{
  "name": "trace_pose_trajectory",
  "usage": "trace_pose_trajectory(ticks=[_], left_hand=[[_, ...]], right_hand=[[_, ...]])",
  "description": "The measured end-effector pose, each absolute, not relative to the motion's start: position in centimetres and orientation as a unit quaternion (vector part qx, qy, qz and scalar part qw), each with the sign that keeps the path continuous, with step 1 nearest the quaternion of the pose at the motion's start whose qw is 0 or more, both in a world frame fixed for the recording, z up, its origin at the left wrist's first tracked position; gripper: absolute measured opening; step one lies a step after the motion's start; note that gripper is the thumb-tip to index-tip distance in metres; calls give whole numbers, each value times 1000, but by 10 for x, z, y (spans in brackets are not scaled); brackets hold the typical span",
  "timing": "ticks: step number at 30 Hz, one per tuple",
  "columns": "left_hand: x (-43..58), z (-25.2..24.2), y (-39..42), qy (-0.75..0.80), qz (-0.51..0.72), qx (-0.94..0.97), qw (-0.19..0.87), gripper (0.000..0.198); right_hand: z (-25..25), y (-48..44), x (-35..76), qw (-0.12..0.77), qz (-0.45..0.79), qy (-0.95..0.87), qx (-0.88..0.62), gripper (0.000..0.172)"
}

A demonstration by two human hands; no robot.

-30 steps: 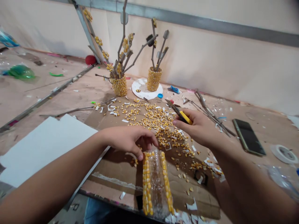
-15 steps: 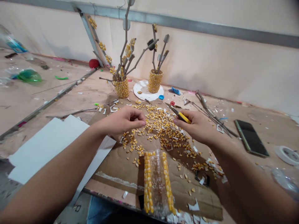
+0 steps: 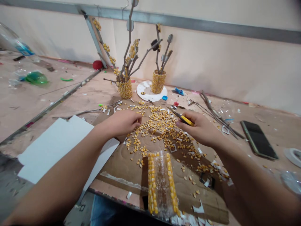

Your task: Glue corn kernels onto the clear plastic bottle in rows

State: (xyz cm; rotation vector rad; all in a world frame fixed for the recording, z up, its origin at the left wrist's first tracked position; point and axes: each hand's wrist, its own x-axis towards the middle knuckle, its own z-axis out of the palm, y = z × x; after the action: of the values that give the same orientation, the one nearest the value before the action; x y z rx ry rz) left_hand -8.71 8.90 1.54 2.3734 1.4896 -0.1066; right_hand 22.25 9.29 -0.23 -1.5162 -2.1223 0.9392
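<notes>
My left hand (image 3: 123, 123) is curled almost closed, fingertips pinched at the edge of the loose corn kernels (image 3: 160, 124) spread between my hands on the cardboard (image 3: 122, 164); whether it grips a kernel I cannot tell. My right hand (image 3: 201, 129) is wrapped around a yellow-handled tool (image 3: 186, 120), tip pointing away from me. The kernel-lined bottle (image 3: 162, 185) lies just nearer me than both hands.

Loose kernels (image 3: 160, 121) lie on the cardboard (image 3: 122, 164), the bottle (image 3: 162, 185) before them, the phone (image 3: 258, 139) well right.
</notes>
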Motion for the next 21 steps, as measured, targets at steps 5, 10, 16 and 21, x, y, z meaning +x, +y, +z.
trace_pose_trajectory(ticks=[5, 10, 16, 21], left_hand=[[-90, 14, 86, 492, -47, 843, 210, 20], [-90, 16, 87, 497, -37, 848, 183, 12], [-70, 9, 77, 486, -26, 858, 162, 12], [-60, 6, 71, 492, -45, 858, 145, 13]], right_hand=[[-1, 91, 222, 182, 306, -782, -512, 31], [1, 91, 222, 189, 297, -791, -501, 28], [3, 91, 221, 203, 282, -801, -488, 28], [6, 90, 221, 192, 295, -790, -503, 28]])
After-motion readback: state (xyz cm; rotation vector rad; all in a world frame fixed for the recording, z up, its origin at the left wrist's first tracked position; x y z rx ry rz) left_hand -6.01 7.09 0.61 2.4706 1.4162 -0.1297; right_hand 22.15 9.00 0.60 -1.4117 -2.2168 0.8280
